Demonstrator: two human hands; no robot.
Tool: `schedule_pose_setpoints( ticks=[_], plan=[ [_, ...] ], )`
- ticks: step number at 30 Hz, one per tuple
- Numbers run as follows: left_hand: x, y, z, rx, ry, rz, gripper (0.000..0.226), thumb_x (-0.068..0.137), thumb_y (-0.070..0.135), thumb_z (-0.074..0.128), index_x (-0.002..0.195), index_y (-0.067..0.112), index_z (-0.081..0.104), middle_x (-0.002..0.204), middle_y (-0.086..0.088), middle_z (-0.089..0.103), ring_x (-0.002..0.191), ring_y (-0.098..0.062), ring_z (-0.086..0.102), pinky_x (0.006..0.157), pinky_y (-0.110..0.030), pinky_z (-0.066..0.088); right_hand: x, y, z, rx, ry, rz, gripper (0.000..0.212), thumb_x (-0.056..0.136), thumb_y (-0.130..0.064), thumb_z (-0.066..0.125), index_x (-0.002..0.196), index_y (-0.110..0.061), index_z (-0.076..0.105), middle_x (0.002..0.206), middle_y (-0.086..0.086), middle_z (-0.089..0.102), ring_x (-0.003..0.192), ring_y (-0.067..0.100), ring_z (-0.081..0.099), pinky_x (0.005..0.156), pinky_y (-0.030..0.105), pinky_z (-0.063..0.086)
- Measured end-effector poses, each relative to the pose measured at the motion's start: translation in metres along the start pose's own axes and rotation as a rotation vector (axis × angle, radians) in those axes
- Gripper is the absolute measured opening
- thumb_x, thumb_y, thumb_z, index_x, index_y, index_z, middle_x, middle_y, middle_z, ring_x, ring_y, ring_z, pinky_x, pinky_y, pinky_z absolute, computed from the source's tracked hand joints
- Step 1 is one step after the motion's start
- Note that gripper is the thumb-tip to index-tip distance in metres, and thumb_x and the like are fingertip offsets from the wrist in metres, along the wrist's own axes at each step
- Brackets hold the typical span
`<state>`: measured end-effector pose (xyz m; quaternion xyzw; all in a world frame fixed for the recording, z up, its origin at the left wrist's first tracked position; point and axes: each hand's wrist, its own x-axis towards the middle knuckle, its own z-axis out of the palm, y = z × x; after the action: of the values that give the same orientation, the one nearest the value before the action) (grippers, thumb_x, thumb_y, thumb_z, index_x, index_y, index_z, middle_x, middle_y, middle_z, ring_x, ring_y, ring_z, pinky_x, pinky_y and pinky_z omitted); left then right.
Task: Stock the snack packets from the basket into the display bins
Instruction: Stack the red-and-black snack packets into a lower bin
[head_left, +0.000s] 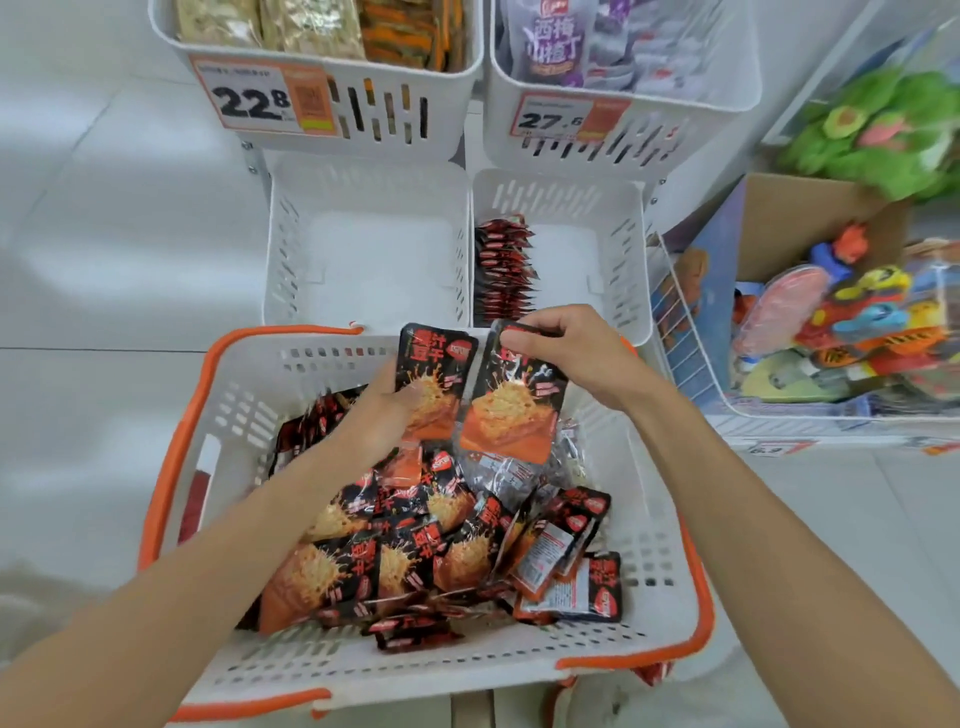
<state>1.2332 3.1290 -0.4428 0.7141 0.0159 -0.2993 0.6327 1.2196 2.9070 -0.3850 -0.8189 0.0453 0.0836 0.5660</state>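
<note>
Head view: white basket (244, 410) with orange handles nearest; packet heap (415, 545) jumbled inside, facing all ways. Above heap, left hand (384, 415) grips left packet (436, 374) by lower end, fingers curled round it. Right hand (566, 353) pinches right packet (511, 410) at top edge. Both packets face up, side by side, long axes near-to-far, logo ends toward bins. Beyond, lower right bin (618, 249) holds packet row (501, 270) on edge along left wall; lower left bin (374, 260) beside it. Farthest, upper bins (405, 124) hold other snacks.

On upper bins (447, 130), left price tag (262, 98) reads 22.8, right price tag (563, 118) 27.6.
</note>
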Motion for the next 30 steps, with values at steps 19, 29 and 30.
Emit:
schedule_pose_setpoints(
  ticks=[19,29,30],
  plan=[
    [0.184,0.107,0.074,0.591,-0.119,0.599,0.078,0.078,0.050,0.070,0.144,0.022,0.037,0.137,-0.009,0.050,0.126,-0.020,0.049,0.104,-0.036,0.041,0.104,0.015,-0.139,-0.136,0.118,-0.090,0.026,0.089,0.002,0.067,0.108,-0.001,0.050,0.086,0.000,0.056,0.065,0.002,0.059,0.061,0.024,0.057],
    [0.229,0.037,0.045,0.946,0.225,0.395,0.105,0.087,0.056,0.061,0.153,0.033,-0.017,0.163,-0.011,-0.016,0.151,-0.025,-0.011,0.121,-0.050,0.008,0.140,0.153,-0.135,-0.313,-0.240,0.229,0.022,0.080,-0.023,0.080,0.087,-0.023,0.059,0.086,-0.005,0.059,0.084,0.014,0.055,0.078,0.030,0.040],
    [0.230,0.035,0.046,0.904,0.212,0.407,0.105,0.087,0.055,0.062,0.153,0.034,-0.018,0.163,-0.009,-0.017,0.151,-0.024,-0.010,0.121,-0.048,0.008,0.140,0.152,-0.136,-0.285,-0.269,0.305,0.027,0.078,-0.039,0.079,0.090,-0.023,0.061,0.089,-0.005,0.061,0.086,0.013,0.055,0.079,0.029,0.040]
  ],
)
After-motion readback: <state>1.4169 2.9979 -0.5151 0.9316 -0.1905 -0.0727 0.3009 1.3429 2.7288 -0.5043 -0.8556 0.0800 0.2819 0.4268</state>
